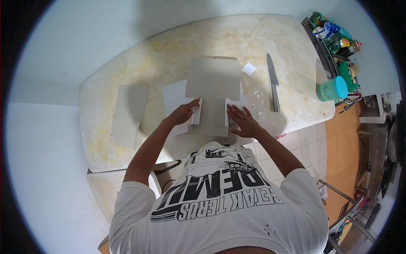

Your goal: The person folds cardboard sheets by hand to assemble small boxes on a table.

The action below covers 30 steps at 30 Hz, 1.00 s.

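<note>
A grey cardboard piece (212, 78), wide at the top and narrower below, lies at the middle of the table. White flaps stand along both sides of its narrow part. My left hand (184, 112) touches the left white flap (196, 112), its index finger extended at the top end. On the other side, my right hand (243, 121) rests with spread fingers by the right white flap (227, 111). White paper sheets (174, 95) lie partly under the cardboard. A small white square (249, 69) is at its upper right.
A knife (273, 82) lies right of the cardboard, beside clear crumpled plastic (256, 101). Another cut grey cardboard piece (129, 110) is on the left. A teal-lidded container (332, 89) stands near the right edge of the table (169, 46). Beyond it is a rack with bottles and packets.
</note>
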Each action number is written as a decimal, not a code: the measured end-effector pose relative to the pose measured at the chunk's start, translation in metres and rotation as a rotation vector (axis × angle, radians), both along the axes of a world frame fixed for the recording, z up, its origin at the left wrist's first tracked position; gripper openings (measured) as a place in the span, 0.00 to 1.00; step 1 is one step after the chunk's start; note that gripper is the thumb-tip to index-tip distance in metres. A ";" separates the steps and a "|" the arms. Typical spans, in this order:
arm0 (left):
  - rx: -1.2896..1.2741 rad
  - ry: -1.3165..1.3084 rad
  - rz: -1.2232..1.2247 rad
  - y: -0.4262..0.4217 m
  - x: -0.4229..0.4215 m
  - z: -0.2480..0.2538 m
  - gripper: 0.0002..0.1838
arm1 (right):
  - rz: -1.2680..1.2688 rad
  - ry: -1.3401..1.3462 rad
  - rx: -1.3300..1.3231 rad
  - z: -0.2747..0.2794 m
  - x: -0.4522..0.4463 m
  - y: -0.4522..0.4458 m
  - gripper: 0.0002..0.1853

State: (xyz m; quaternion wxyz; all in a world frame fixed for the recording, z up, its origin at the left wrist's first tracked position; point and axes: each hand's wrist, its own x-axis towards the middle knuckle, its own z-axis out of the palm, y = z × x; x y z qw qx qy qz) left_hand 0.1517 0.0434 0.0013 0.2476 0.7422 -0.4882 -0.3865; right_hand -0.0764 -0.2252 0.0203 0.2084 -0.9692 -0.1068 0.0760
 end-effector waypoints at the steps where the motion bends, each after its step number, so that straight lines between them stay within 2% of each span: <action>1: 0.027 -0.057 -0.068 0.001 0.003 0.001 0.31 | -0.031 -0.009 -0.035 -0.001 0.002 0.006 0.41; 4: 0.016 -0.440 -0.162 0.013 -0.012 0.000 0.30 | -0.109 -0.030 -0.132 -0.008 0.008 0.034 0.43; 7: 0.002 -0.620 -0.087 0.028 -0.025 -0.009 0.29 | -0.163 -0.058 -0.184 -0.020 0.016 0.054 0.42; 14: 0.023 -0.700 0.412 -0.005 -0.077 -0.027 0.29 | -0.158 -0.060 -0.119 -0.026 0.041 0.066 0.39; 21: 0.052 -0.773 0.458 -0.020 -0.041 -0.029 0.31 | -0.162 -0.125 -0.240 -0.036 0.094 0.056 0.36; 27: 0.081 -0.765 0.465 -0.030 -0.026 -0.033 0.32 | -0.467 -0.115 -0.146 -0.041 0.113 0.083 0.38; 30: 0.084 -0.727 0.467 -0.028 -0.028 -0.027 0.33 | -0.449 -0.076 -0.133 -0.042 0.113 0.081 0.39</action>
